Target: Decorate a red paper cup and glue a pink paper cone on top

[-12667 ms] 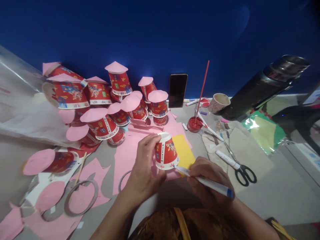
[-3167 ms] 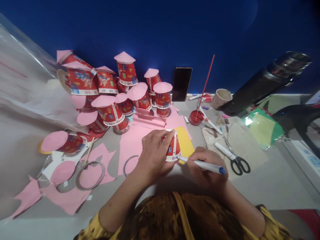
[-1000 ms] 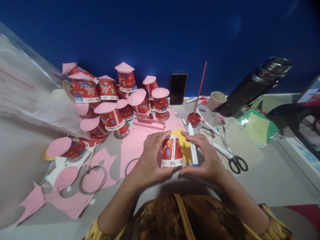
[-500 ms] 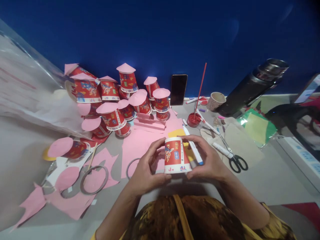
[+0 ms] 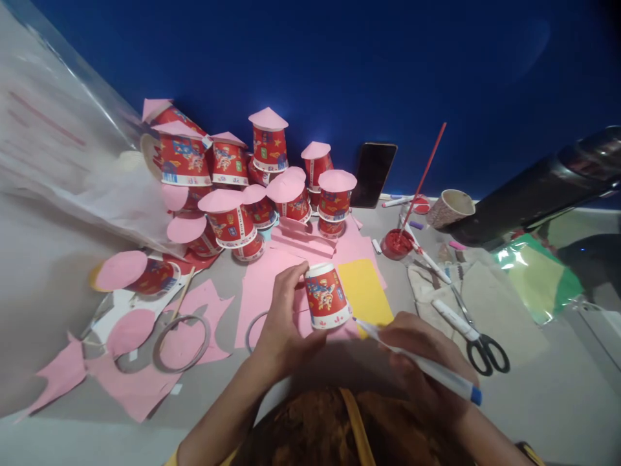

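My left hand (image 5: 284, 323) grips a red printed paper cup (image 5: 326, 299) from the side. The cup is upside down, its wide white rim lowest and a little tilted. Between the fingers of my right hand (image 5: 427, 359) is a white marker (image 5: 431, 370) with a blue end. Its thin tip points at the cup's lower rim on the right, very close to it; whether it touches I cannot tell. Beneath and behind the cup lie a yellow sheet (image 5: 366, 294) and pink paper (image 5: 262, 278).
Several red cups with pink cone tops (image 5: 269, 139) are stacked at the back left. Pink scraps and a tape roll (image 5: 180, 369) lie left. On the right are scissors (image 5: 488, 354), a pot of red paint (image 5: 398, 246), a phone (image 5: 374, 175) and a black flask (image 5: 528, 194).
My right hand has left the cup and moved right, now with the marker in its fingers. The cup stays in my left hand, turned and shifted slightly left. The view has shifted too.
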### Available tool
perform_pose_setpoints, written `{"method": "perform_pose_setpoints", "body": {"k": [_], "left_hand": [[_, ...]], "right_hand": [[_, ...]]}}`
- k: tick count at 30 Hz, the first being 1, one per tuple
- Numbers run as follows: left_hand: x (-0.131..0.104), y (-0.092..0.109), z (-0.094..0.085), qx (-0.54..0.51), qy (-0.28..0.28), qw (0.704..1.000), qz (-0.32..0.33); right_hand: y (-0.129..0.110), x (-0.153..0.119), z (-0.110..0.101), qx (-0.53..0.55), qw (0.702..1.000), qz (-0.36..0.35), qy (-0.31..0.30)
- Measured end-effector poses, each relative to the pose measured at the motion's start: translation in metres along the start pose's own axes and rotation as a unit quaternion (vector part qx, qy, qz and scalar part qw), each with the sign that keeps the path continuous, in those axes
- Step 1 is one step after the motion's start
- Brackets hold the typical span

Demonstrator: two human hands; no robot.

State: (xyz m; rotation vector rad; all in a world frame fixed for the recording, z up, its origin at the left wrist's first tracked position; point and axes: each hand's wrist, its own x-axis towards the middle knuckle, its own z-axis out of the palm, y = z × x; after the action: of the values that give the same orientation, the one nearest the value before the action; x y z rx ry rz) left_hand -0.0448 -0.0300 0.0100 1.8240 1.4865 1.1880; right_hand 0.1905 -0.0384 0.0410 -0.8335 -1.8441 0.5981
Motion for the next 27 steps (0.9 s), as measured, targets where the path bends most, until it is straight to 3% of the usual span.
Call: {"method": "perform_pose_setpoints", "body": {"k": [9,27], "left_hand": [[0.0049,0.0002,-0.0013,0.038,-0.033,0.995,0.088],[0.0039,0.0007,-0.001,0.027,-0.021,0.995,0.093]], "right_hand": [[0.005,-0.0014,0.0023,-0.016,0.999,0.016,-0.037],[0.0042,-0.002,0.005,0.004,0.999,0.019,-0.03]]}}
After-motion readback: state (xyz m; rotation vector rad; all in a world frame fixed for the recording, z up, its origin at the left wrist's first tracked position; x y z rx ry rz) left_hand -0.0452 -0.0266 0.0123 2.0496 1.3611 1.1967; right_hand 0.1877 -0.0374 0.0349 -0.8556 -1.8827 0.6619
